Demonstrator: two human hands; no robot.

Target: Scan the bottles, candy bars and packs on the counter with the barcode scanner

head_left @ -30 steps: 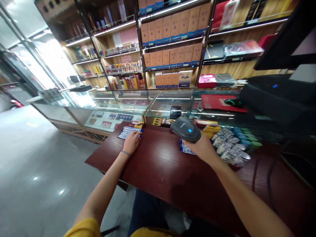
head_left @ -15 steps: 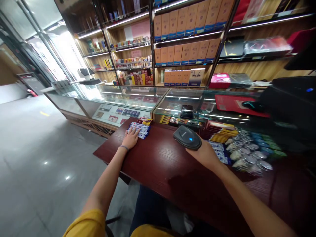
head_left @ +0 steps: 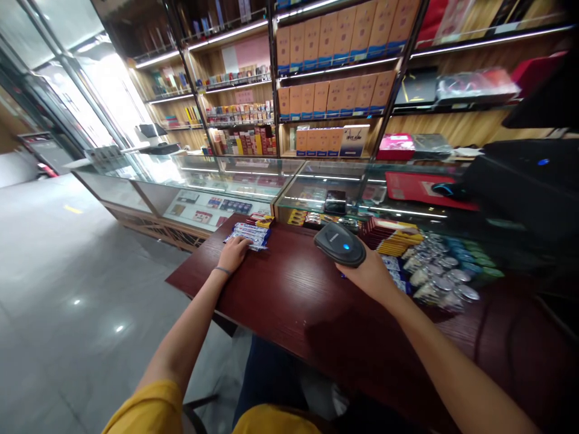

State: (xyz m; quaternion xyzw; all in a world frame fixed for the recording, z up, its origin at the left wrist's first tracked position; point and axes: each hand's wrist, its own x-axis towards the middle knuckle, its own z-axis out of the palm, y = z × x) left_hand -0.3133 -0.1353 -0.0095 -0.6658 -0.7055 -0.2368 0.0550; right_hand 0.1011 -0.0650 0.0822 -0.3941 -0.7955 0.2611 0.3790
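My right hand (head_left: pixel 368 274) is wrapped round a black barcode scanner (head_left: pixel 339 243) with a lit blue dot, held above the dark red wooden table (head_left: pixel 289 289). At the table's far left, my left hand (head_left: pixel 234 254) has its fingers curled over the nearest of several slim blue-and-white packets (head_left: pixel 251 231). That packet's end sticks out to the right of the fingers. Red-and-yellow packets (head_left: pixel 261 219) lie just behind this row. More blue-and-white packets (head_left: pixel 392 264) lie beyond my right hand, partly hidden by it.
To the right stand clear jars with silver lids (head_left: pixel 446 283), a row of brown-and-yellow packets (head_left: pixel 398 241) and blue and green round containers (head_left: pixel 470 256). Glass display counters (head_left: pixel 226 175) border the table's far side. A dark monitor (head_left: pixel 520 181) rises at the right.
My left hand's fingers, spread flat over the packets before, have drawn back and curled at the nearest one. The scanner stays at about the same place, and the view has shifted slightly.
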